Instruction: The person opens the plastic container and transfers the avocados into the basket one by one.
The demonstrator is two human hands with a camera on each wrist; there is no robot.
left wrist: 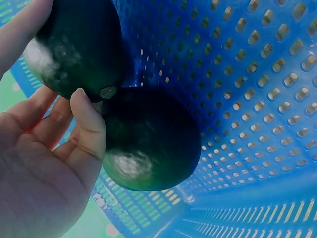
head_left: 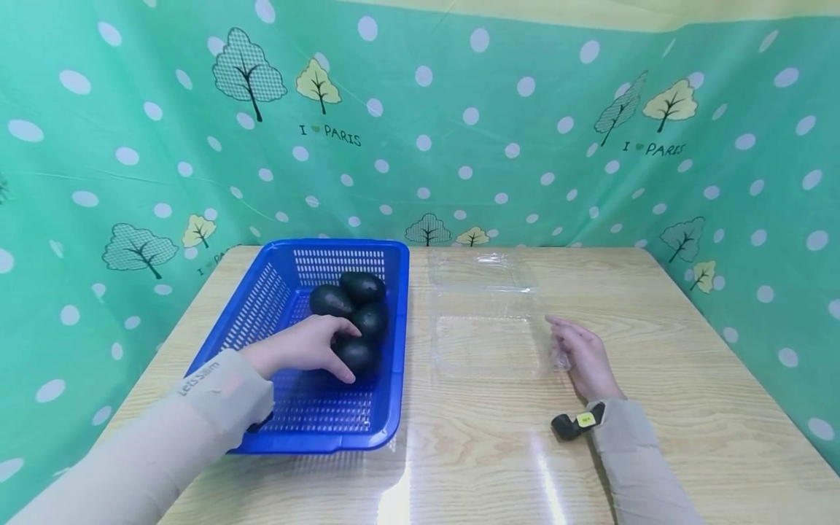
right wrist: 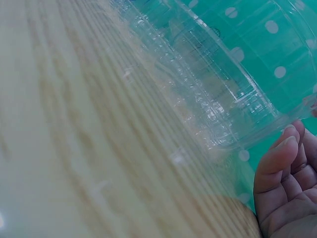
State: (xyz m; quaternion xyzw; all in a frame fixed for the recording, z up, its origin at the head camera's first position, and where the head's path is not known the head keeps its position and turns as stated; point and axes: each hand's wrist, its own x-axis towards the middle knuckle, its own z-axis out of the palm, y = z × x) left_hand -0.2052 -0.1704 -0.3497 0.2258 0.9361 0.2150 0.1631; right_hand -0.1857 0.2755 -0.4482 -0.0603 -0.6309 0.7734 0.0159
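Dark, smooth-skinned avocados (head_left: 363, 287) lie together in the blue plastic basket (head_left: 403, 328). My left hand (head_left: 308, 346) reaches into it, thumb and fingers around the nearest avocado (head_left: 357, 356). In the left wrist view the gripped avocado (left wrist: 81, 49) shows its stem end, and another avocado (left wrist: 151, 141) lies against it. On the table, a clear plastic clamshell container (head_left: 485, 346) stands open, its lid half (head_left: 482, 270) toward the back. At its right edge is my right hand (head_left: 584, 357); in the right wrist view its curled fingers (right wrist: 280, 163) pinch the container's rim (right wrist: 257, 136).
The wooden table (head_left: 682, 350) reaches back to a green dotted curtain (head_left: 485, 131), which also hangs along both sides. The basket's raised walls surround the left hand. A black wrist camera (head_left: 574, 425) is strapped on the right wrist.
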